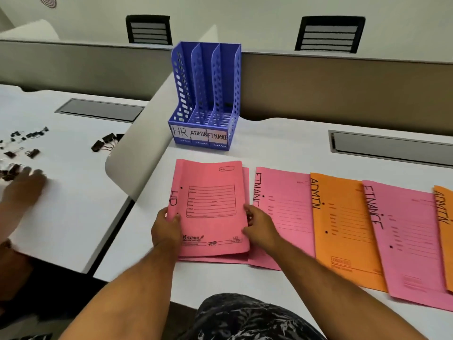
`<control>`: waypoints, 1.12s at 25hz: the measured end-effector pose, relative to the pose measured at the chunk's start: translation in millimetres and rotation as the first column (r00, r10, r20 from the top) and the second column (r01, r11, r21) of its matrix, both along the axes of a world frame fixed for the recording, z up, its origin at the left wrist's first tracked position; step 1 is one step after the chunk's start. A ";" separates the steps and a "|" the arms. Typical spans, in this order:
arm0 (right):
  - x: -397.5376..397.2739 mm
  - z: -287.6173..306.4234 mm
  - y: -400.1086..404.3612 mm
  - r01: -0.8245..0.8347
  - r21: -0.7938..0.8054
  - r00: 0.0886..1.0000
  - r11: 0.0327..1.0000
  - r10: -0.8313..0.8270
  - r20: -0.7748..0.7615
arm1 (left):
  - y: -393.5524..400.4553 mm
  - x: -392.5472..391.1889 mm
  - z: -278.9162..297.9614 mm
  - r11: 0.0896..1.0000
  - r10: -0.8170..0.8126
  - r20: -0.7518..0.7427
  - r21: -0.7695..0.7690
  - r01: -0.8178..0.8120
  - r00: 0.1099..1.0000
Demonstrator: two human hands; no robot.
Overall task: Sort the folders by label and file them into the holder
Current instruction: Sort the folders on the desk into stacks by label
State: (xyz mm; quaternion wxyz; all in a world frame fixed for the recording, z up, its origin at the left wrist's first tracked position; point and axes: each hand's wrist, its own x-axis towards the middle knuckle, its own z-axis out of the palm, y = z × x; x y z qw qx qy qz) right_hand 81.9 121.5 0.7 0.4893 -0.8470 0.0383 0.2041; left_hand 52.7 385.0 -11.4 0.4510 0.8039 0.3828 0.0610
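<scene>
A pink folder marked HR [210, 207] lies on top of another pink folder at the left end of a row on the white desk. My left hand [165, 229] grips its left edge and my right hand [261, 224] grips its right edge; the folder is lifted slightly. To the right lie a pink FINANCE folder [282, 212], an orange ADMIN folder [343, 229], a second pink FINANCE folder [407, 241] and another orange ADMIN folder [445, 231] at the frame edge. The blue three-slot holder [206, 99], labelled HR, ADMIN, FINANCE, stands empty behind the folders.
A curved white divider [139, 143] separates this desk from the left one, where black binder clips [103, 143] are scattered and another person's hand [24, 185] rests. Grey cable hatches [392, 146] sit in the desks. Two black chairs stand behind the partition.
</scene>
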 end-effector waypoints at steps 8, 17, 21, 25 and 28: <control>-14.8 3.6 35.0 -0.147 -0.496 0.948 0.856 0.264 0.176 | 22.4 7.8 -4.0 0.994 -0.091 -0.095 0.056 0.097 0.991; -17.1 5.1 52.3 -0.071 -0.456 0.976 0.887 0.156 0.151 | 46.1 26.4 2.6 0.969 -0.223 -0.156 -0.138 0.202 0.962; -13.3 6.8 53.6 -0.073 -0.445 0.982 0.892 0.142 0.125 | 46.7 40.4 10.3 0.965 -0.233 -0.135 -0.155 0.212 0.963; -8.0 10.8 50.5 -0.075 -0.452 0.979 0.889 0.151 0.134 | 46.0 43.8 14.8 0.959 -0.270 -0.096 -0.110 0.259 0.958; -3.7 10.8 42.3 -0.097 -0.471 0.974 0.877 0.180 0.135 | 49.2 35.5 9.1 0.965 -0.234 -0.095 -0.141 0.219 0.968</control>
